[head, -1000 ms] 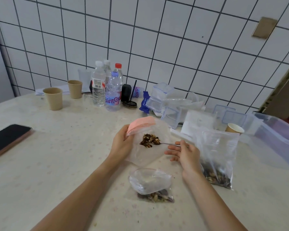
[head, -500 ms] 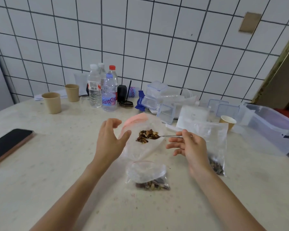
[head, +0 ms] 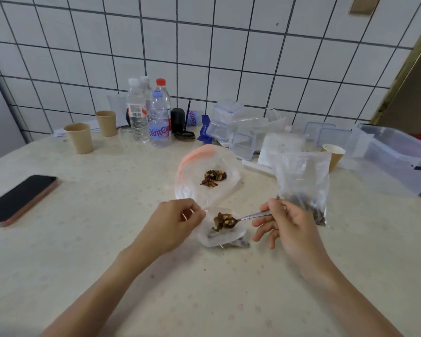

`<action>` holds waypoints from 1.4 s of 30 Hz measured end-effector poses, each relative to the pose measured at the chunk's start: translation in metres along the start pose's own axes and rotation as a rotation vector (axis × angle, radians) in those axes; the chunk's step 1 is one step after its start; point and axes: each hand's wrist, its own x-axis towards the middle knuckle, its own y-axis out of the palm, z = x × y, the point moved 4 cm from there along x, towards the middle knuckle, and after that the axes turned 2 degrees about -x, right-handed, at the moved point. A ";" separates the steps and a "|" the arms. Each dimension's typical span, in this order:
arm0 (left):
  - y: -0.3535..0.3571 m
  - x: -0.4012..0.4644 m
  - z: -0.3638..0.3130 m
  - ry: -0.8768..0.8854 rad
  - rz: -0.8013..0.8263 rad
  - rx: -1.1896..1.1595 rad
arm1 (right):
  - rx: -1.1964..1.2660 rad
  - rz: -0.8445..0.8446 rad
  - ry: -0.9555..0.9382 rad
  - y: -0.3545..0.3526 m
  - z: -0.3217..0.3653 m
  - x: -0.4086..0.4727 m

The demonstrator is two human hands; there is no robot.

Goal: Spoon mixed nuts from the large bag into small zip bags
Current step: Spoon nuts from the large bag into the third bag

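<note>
Over the near small zip bag [head: 223, 237] now, left hand [head: 178, 221] pinches its rim, right hand [head: 286, 223] grips the loaded spoon [head: 238, 218].

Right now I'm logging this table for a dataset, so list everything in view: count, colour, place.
Table: 1, cream speckled, foreground.
Phone: 1, black, pinkish case, left.
Paper cups: 3, tan, two back left, one back right.
Water bottles: about 4, clear, back centre.
Clear containers: several, against the wall, back right.
Storage bin: 1, clear, far right.
Large bag: 1, clear, nuts at bottom, right.
Pink-zip bag: 1, clear, lying open, some nuts inside, centre.
Small zip bag: 1, clear, between the hands.
Spoon: 1, metal, loaded with nuts, over the small bag.
Left hand: pinches the small bag's rim.
Right hand: holds the spoon.
</note>
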 end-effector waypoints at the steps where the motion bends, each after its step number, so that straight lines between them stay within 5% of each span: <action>1: 0.000 -0.003 -0.003 0.065 -0.006 -0.045 | -0.059 0.020 -0.069 0.000 0.003 -0.004; 9: -0.002 -0.015 -0.009 0.134 0.016 -0.259 | -0.777 0.214 -0.777 0.013 0.034 -0.038; 11: -0.002 -0.015 -0.007 0.128 0.001 -0.228 | -0.798 0.199 -0.823 0.013 0.036 -0.037; 18: -0.007 -0.005 0.008 0.023 -0.009 -0.085 | 0.008 -0.079 -0.125 -0.004 0.016 -0.002; 22: -0.013 0.009 0.016 -0.044 -0.078 -0.058 | 0.210 -0.099 0.129 0.000 0.004 0.016; 28: -0.021 0.044 0.032 -0.240 -0.357 0.094 | 0.276 -0.095 0.162 0.018 0.008 0.041; 42: 0.016 0.090 0.044 -0.193 -0.223 0.009 | -0.014 -0.105 0.120 0.045 -0.024 0.094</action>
